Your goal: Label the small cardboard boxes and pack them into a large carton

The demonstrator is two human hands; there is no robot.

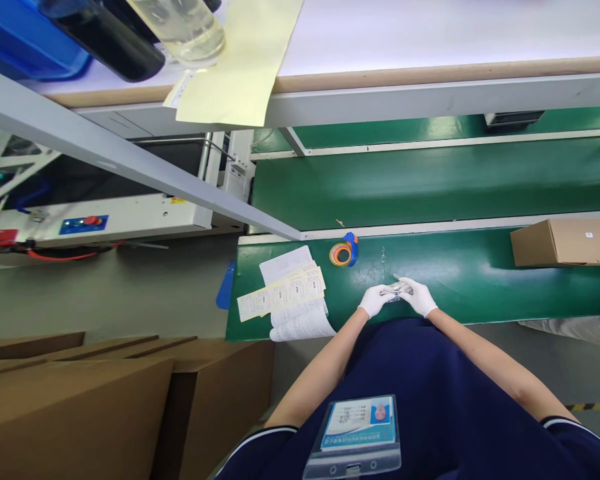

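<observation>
A small, shiny transparent item (399,288), too small to identify, is located to the near right of the tape dispenser (352,249) and is held between the white-gloved left hand (375,301) and the white-gloved right hand (419,297), one at each side. The dispenser rests on the green table (460,267), with yellow label strips (295,291) overlapping white printed sheets (303,321) to its near left. A brown carton (587,241) sits on the same surface, well to the right of the dispenser.
</observation>
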